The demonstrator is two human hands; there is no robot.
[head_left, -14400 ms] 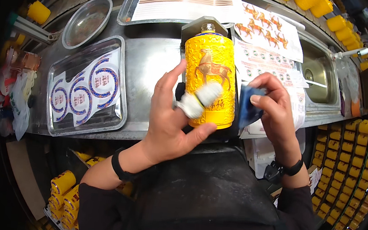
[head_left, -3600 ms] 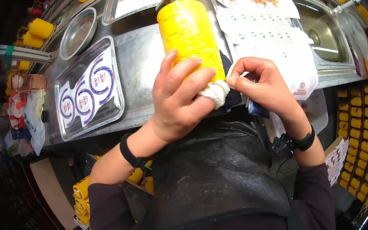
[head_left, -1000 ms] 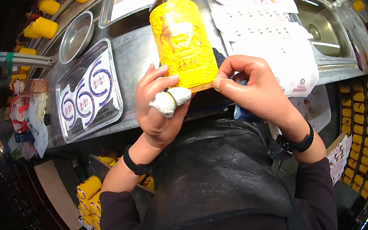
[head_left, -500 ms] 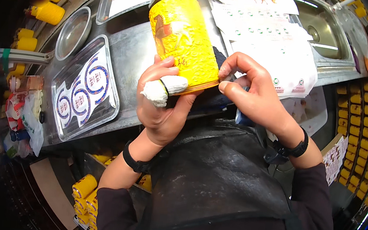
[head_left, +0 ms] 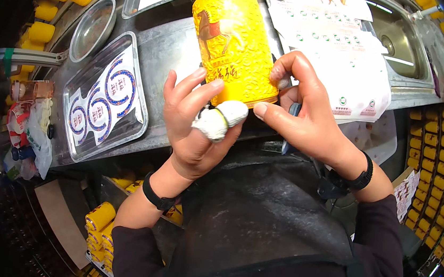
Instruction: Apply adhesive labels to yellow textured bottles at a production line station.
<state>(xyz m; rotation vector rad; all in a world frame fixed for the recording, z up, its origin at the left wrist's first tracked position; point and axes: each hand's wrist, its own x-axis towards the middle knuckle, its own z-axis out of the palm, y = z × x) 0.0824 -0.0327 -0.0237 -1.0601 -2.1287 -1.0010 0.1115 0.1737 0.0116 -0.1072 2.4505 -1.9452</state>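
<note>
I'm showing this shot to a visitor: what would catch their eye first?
The big embossed yellow bottle at centre, steadied on the steel counter by the left hand, its thumb wrapped in white, and pressed by the right hand. At left, a metal tray holds round labels.

Yellow bottle [head_left: 235,43] top cut by upper edge; its base hidden behind your left hand [head_left: 196,130]; label print too small to tell.

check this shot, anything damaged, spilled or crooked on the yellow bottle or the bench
Nothing looks spilled or broken. The yellow bottle lies tilted between the left hand and right hand. The one odd sight is the left thumb, wrapped in white tape. The sticker sheets overlap loosely and droop off the bench edge.
</note>
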